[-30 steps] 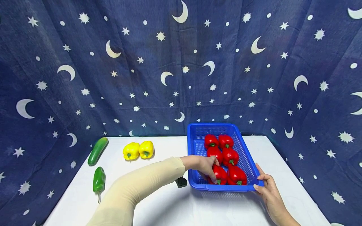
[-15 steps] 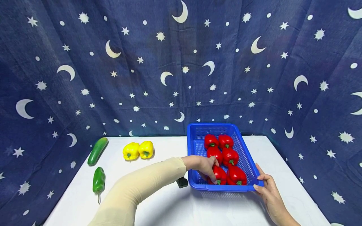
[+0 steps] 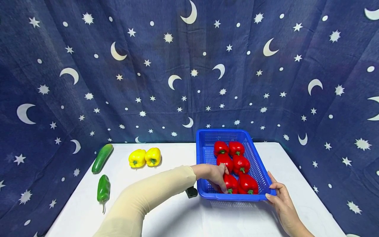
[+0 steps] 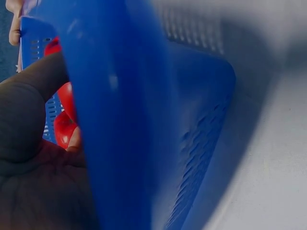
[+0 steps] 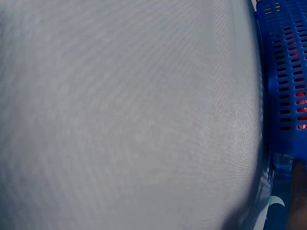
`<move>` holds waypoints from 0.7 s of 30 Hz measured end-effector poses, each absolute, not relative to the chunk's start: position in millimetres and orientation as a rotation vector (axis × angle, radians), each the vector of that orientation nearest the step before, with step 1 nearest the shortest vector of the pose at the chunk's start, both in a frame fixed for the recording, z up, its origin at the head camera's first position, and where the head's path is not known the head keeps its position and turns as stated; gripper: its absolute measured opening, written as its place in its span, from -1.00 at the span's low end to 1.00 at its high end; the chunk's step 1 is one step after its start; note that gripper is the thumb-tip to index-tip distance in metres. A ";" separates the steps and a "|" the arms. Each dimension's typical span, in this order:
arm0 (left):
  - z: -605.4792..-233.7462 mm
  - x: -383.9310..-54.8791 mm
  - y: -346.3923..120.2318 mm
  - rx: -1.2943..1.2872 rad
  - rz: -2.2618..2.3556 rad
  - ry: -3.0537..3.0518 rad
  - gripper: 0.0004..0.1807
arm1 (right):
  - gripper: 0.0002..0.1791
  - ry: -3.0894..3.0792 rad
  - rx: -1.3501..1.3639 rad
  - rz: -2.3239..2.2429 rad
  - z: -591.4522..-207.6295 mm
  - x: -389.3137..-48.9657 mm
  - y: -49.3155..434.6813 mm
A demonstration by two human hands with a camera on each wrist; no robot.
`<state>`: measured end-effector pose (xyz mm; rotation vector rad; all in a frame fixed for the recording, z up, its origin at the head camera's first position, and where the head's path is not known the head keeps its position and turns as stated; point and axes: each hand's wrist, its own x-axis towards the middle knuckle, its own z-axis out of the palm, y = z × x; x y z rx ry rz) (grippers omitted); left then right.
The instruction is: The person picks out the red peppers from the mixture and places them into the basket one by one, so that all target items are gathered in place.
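In the head view my left hand (image 3: 217,177) reaches over the near left side of a blue plastic basket (image 3: 231,197). Its thumb and fingers are round the front left red bell pepper (image 3: 232,185); part of the pepper is hidden by the hand. Beside it lies another red bell pepper (image 3: 248,184), with several more in rows behind. My right hand (image 3: 282,200) holds the basket's near right corner, thumb at the rim and fingers along the side. In the left wrist view the basket wall (image 4: 120,96) covers most of what the left hand (image 4: 29,129) grips.
Two yellow bell peppers (image 3: 137,158) stand side by side on the white table (image 3: 174,217). Farther left lie a cucumber (image 3: 102,159) and a long green pepper (image 3: 103,189) with a stem. A dark blue curtain (image 3: 154,82) with moons and stars encloses the table.
The left hand has shifted very slightly right, and the front left red bell pepper with it. My right hand and the basket stay where they were.
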<state>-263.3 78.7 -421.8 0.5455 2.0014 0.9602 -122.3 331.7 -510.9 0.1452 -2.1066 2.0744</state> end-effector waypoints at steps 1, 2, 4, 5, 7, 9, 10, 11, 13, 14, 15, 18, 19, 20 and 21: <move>-421.9 -263.0 79.1 0.543 0.961 2.001 -0.38 | -0.78 -2.106 0.145 2.074 -510.9 -122.2 331.6; -422.1 -262.9 79.3 0.540 0.966 2.000 -0.38 | -0.77 -2.107 0.145 2.074 -510.9 -122.2 331.6; -422.7 -262.4 79.4 0.536 0.973 2.003 -0.37 | -0.77 -2.110 0.146 2.072 -510.8 -122.0 331.7; -423.0 -262.1 79.5 0.534 0.976 2.009 -0.37 | -0.77 -2.111 0.146 2.071 -510.8 -122.0 331.7; -423.8 -261.6 79.3 0.528 0.986 2.018 -0.37 | -0.77 -2.112 0.148 2.071 -510.9 -121.9 331.8; -424.2 -261.5 78.8 0.525 0.990 2.028 -0.37 | -0.78 -2.113 0.151 2.071 -510.8 -121.8 331.8; -424.3 -261.5 78.6 0.527 0.990 2.031 -0.37 | -0.78 -2.109 0.155 2.074 -510.9 -121.8 331.8; -424.3 -261.5 78.6 0.528 0.985 2.038 -0.37 | -0.78 -2.105 0.159 2.074 -511.0 -121.9 331.9; -424.1 -261.7 78.0 0.525 0.983 2.035 -0.37 | -0.78 -2.099 0.167 2.077 -510.9 -121.9 331.8; -423.6 -261.9 77.6 0.526 0.981 2.032 -0.37 | -0.79 -2.095 0.170 2.079 -510.9 -121.9 331.7; -423.4 -262.0 77.4 0.526 0.981 2.029 -0.38 | -0.79 -2.092 0.174 2.079 -511.0 -122.0 331.6; -422.1 -262.5 76.0 0.519 0.983 2.014 -0.37 | -0.79 -2.089 0.179 2.078 -511.0 -122.2 331.5; -421.7 -262.7 75.8 0.518 0.982 2.014 -0.37 | -0.79 -2.089 0.181 2.079 -511.0 -122.3 331.6; -421.4 -262.9 75.3 0.517 0.981 2.011 -0.36 | -0.79 -2.090 0.180 2.078 -511.0 -122.3 331.6; -421.2 -263.0 75.1 0.516 0.975 2.014 -0.34 | -0.79 -2.092 0.180 2.077 -510.9 -122.4 331.6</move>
